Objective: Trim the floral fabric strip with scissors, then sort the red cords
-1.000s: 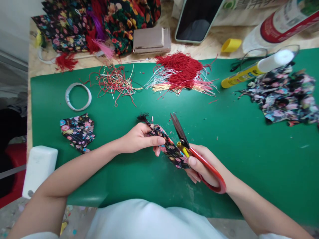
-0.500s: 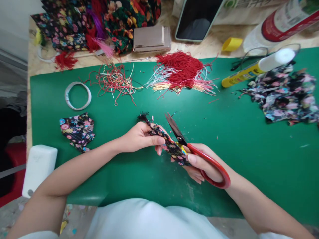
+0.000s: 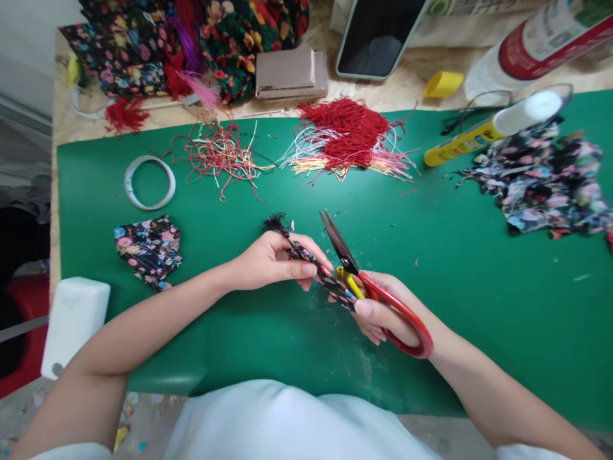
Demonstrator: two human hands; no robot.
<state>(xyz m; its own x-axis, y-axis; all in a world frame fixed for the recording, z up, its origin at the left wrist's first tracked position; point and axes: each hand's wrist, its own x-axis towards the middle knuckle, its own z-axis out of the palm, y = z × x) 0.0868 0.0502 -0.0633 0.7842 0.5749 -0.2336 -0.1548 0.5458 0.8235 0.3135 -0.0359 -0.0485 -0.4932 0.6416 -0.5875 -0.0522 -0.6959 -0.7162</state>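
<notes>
My left hand [image 3: 278, 260] pinches a narrow strip of black floral fabric [image 3: 318, 268] between thumb and fingers. A dark frayed tuft [image 3: 275, 222] sticks out at the strip's upper left end. My right hand [image 3: 380, 313] grips the strip's lower right end with the thumb on top. The same hand carries red-handled scissors [image 3: 400, 326], their loop around it and their nearly closed dark blades [image 3: 339, 239] pointing up and left, away from the fabric. A yellow piece [image 3: 352, 281], perhaps part of the scissors, shows beside the pivot.
A cut floral scrap [image 3: 151, 249] and a white tape ring [image 3: 150, 183] lie left on the green mat [image 3: 230, 345]. Red cords [image 3: 352, 131], tangled threads [image 3: 223, 156], a glue stick [image 3: 493, 131] and fabric scraps [image 3: 546, 182] lie farther back. A phone [image 3: 380, 38] leans behind.
The fabric strip has turned so that it looks narrower, nearly edge-on. My right hand and the scissors have shifted slightly left and up. More of the yellow piece shows.
</notes>
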